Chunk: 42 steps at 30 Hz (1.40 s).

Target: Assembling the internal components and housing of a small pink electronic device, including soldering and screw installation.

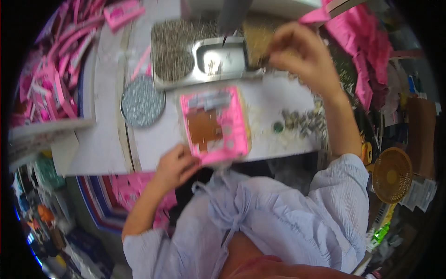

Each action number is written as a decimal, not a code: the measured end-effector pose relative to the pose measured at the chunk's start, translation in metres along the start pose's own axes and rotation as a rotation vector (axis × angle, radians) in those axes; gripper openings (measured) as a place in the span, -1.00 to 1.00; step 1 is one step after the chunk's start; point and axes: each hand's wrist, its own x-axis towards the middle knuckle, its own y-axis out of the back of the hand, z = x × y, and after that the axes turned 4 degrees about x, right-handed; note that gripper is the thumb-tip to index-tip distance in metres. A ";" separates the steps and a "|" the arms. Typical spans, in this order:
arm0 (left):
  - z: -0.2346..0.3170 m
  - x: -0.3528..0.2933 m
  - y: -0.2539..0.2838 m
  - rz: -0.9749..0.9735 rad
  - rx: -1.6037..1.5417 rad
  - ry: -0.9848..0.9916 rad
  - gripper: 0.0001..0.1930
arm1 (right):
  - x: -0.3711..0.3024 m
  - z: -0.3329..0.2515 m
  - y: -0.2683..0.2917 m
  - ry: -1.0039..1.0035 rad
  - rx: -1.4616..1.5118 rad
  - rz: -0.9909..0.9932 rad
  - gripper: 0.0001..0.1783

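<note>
- Your left hand (177, 167) is nearest, its bent fingers at the near left corner of the pink panel (239, 135); whether they pinch it, you cannot tell from here.
- The panel lies just beyond and to the right of that hand, long axis running away from you.
- Past it sits the metal plate (227, 75).
- Your right hand (304, 58) is farther, beside the tan block (258, 39), fingers curled; its grip is unclear.

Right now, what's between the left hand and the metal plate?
The pink piece with its brown patch, near edge at the left hand; it shows in the head view.
</note>
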 end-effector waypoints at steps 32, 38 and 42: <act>-0.002 0.003 -0.006 0.047 -0.073 -0.001 -0.75 | -0.107 0.021 -0.132 0.244 -0.539 -0.206 -0.68; 0.000 0.005 -0.005 0.040 -0.058 -0.011 -0.75 | -0.107 0.019 -0.132 0.211 -0.537 -0.253 -0.67; -0.003 0.004 -0.005 0.041 -0.051 -0.021 -0.75 | -0.104 0.015 -0.126 0.158 -0.491 -0.213 -0.63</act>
